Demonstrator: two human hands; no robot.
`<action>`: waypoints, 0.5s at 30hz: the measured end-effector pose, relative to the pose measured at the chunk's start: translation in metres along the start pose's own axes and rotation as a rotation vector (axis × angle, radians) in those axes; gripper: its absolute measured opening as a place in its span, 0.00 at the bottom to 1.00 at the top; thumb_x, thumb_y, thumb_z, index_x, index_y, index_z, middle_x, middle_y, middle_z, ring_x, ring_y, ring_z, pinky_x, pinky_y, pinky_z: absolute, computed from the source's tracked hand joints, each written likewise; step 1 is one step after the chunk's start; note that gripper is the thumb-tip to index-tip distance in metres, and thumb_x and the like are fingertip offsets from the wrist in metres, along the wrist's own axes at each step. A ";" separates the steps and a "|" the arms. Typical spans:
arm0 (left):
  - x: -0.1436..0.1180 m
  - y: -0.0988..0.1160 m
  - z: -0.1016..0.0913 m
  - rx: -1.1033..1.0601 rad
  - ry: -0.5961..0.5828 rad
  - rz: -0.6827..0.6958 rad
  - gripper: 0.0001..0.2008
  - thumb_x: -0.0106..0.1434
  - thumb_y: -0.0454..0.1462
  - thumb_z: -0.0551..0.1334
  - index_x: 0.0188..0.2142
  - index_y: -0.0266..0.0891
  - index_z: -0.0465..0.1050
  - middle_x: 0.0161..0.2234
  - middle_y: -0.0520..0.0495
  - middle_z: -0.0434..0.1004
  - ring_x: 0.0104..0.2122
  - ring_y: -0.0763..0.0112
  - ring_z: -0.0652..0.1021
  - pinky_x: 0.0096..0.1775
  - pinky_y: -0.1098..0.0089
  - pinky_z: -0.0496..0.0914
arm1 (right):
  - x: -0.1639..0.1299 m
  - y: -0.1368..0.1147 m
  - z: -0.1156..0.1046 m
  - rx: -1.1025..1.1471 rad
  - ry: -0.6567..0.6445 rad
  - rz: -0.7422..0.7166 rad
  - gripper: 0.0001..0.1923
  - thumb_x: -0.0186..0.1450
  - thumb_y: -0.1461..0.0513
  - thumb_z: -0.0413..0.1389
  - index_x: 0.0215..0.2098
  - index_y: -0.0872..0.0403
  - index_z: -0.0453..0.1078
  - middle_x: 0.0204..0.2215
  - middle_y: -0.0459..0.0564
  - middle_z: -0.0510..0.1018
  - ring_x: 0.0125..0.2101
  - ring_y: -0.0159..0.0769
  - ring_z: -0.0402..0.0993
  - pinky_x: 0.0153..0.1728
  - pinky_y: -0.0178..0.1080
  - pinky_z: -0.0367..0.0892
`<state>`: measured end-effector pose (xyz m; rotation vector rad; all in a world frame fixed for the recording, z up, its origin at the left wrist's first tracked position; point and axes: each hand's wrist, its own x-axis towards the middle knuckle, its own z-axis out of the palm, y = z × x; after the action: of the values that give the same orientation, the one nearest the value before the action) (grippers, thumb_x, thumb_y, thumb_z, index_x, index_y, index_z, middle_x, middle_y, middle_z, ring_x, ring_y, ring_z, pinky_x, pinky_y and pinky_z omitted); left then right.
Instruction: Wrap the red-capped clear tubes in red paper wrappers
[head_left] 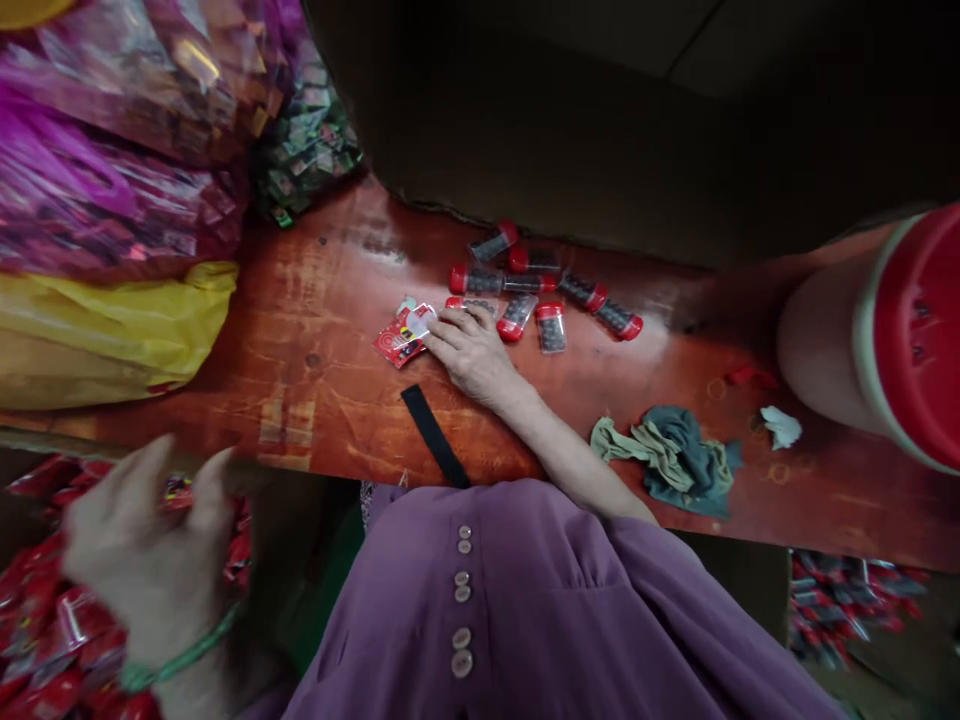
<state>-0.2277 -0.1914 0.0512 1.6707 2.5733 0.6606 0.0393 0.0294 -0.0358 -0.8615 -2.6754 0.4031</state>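
Head view: the right hand (pixel 471 350) lies flat and open on the surface (pixel 315 380), fingertips touching a red packet (pixel 403 338) beside loose tubes (pixel 517 290). The left hand (pixel 146 560), blurred and open, hovers over the red packets (pixel 45 640) below. A careless sweep could roll the tubes away.

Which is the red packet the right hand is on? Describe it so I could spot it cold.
Start at the reddish wooden bench across the middle of the view. Near its centre lies a cluster of small clear tubes with red caps; the right hand rests just left of them. The red packet lies at its fingertips: flat, printed, with white patches, the only flat thing beside those round tubes.
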 end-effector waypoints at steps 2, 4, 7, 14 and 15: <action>0.026 0.046 0.038 -0.007 -0.001 0.167 0.20 0.66 0.42 0.65 0.56 0.40 0.74 0.51 0.36 0.78 0.51 0.48 0.78 0.51 0.49 0.74 | 0.001 0.000 0.002 -0.057 0.034 -0.040 0.17 0.75 0.65 0.45 0.52 0.54 0.74 0.52 0.52 0.80 0.55 0.43 0.68 0.59 0.52 0.58; 0.046 0.083 0.077 -0.091 -0.091 0.383 0.18 0.68 0.41 0.61 0.56 0.40 0.73 0.54 0.38 0.77 0.53 0.56 0.78 0.55 0.55 0.74 | 0.001 -0.001 0.003 -0.115 0.071 -0.088 0.17 0.76 0.64 0.43 0.49 0.55 0.74 0.48 0.52 0.81 0.53 0.43 0.69 0.57 0.51 0.59; 0.066 0.112 0.119 -0.152 -0.130 0.516 0.17 0.71 0.39 0.58 0.56 0.36 0.72 0.58 0.36 0.74 0.58 0.55 0.75 0.59 0.55 0.71 | 0.002 -0.005 -0.001 -0.144 0.069 -0.125 0.17 0.76 0.63 0.43 0.45 0.57 0.75 0.42 0.54 0.81 0.49 0.42 0.69 0.54 0.50 0.61; 0.078 0.109 0.133 -0.090 -0.106 0.635 0.13 0.69 0.31 0.56 0.45 0.40 0.80 0.51 0.40 0.80 0.51 0.56 0.76 0.51 0.56 0.74 | -0.012 -0.013 -0.036 -0.098 0.020 0.054 0.14 0.75 0.61 0.46 0.46 0.55 0.73 0.41 0.54 0.79 0.46 0.42 0.70 0.50 0.49 0.64; 0.078 0.109 0.132 -0.082 -0.090 0.626 0.12 0.69 0.32 0.57 0.42 0.41 0.80 0.47 0.41 0.81 0.46 0.58 0.76 0.47 0.58 0.74 | -0.016 -0.011 -0.042 -0.105 0.026 0.158 0.15 0.75 0.57 0.47 0.47 0.55 0.73 0.41 0.56 0.79 0.45 0.44 0.70 0.48 0.49 0.65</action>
<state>-0.1365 -0.0402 -0.0144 2.4180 1.9107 0.6618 0.0615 0.0183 0.0038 -1.1053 -2.6337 0.2868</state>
